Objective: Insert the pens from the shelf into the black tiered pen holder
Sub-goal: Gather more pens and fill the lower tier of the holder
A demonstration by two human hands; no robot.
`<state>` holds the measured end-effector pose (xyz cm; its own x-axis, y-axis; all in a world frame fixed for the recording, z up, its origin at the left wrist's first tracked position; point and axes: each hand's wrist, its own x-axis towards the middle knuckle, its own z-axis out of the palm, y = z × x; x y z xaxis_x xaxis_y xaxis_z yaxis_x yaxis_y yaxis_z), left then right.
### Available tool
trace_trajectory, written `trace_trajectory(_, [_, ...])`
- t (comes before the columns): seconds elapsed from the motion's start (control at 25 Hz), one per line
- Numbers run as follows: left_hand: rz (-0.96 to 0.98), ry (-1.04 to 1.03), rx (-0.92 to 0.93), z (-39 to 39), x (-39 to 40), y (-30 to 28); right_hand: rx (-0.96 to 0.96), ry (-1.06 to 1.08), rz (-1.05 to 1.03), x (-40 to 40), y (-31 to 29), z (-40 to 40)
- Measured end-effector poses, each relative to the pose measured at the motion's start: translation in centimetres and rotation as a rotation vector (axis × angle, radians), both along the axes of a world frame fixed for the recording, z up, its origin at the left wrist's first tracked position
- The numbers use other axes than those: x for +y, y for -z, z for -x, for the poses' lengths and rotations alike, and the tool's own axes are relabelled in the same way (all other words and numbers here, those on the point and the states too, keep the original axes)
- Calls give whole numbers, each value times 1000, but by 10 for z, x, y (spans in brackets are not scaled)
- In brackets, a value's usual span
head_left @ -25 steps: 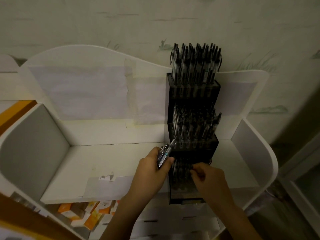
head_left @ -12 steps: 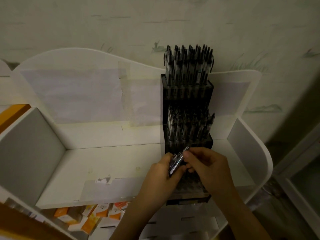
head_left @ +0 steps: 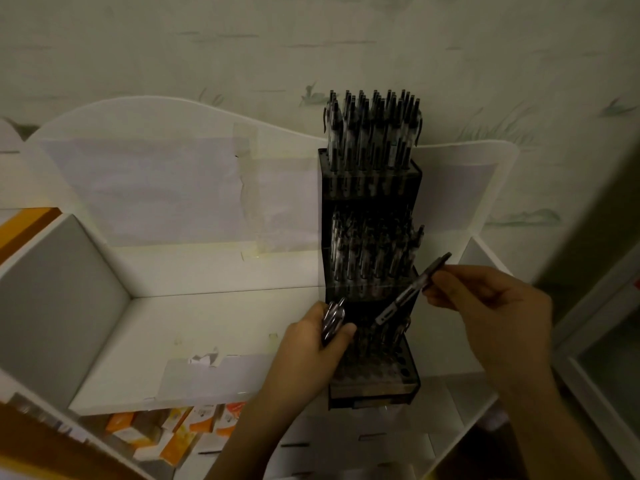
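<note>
Left hand (head_left: pixel 311 336) grips a bunch of pens (head_left: pixel 331 320) beside the black tiered pen holder (head_left: pixel 372 278) on the white shelf (head_left: pixel 207 323); right hand (head_left: pixel 491 306) pinches one pen (head_left: pixel 412 289), tilted, tip over the bottom tier.

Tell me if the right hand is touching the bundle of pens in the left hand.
Apart. The head view shows the right hand pinching one pen, clear of the bundle.

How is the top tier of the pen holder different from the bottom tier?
The top tier is packed with upright pens; the bottom tier shows many empty holes. The top tier stands at the back, untouched; the bottom tier is nearest the hands. Both are black.
</note>
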<state>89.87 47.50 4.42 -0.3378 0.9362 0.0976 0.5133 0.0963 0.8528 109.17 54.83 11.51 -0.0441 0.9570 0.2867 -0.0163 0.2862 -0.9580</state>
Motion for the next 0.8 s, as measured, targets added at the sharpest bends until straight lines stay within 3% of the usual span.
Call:
trace_trajectory(0.12, [5, -8, -16, 0, 2, -2, -279, -3, -119, -3, 21, 4])
trace_trajectory(0.28, [6, 2, -29, -1, -2, -4, -437, -2, -279, -4, 62, 17])
trace_trajectory(0.44, [14, -21, -47, 3, -6, 0, -491, -21, -313, 4, 87, 25])
trace_trajectory(0.6, [5, -30, -44, 4, -9, -2, -532, -53, -211, 6, 112, 28])
trace_trajectory(0.8, [41, 30, -107, 2, -10, -3, -561, -70, -176, 10, 111, 28])
